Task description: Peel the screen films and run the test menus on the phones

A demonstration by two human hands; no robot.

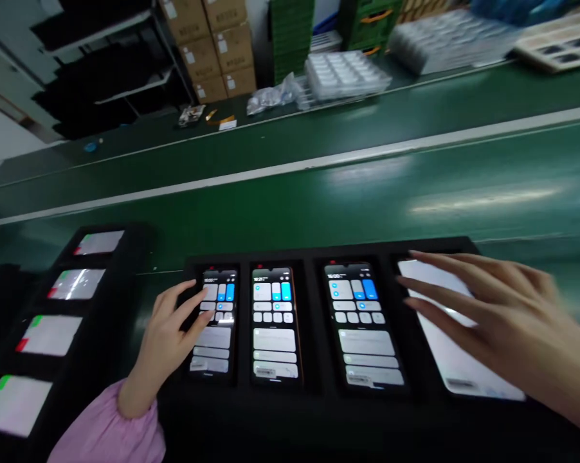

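Note:
A black foam tray (314, 411) in front of me has smartphones lying face up in its slots. My left hand (172, 328) has its fingers spread at the left edge of the leftmost phone (211, 350); whether they touch its screen I cannot tell. Two more phones, the second (274, 321) and the third (364, 321), show a settings panel with blue sliders. Over the rightmost phone (456, 360), whose screen is mostly white, my right hand (492, 308) reaches with fingers outstretched and hides its upper right part. Neither hand grips anything.
Left of me another black tray (85, 347) holds several white-screened phones with red and green corners. Beyond runs a green conveyor (280, 212) with a pale rail (251, 175). Clear plastic trays (345, 74), a plastic bag (275, 96) and cardboard boxes (198, 61) stand farther back.

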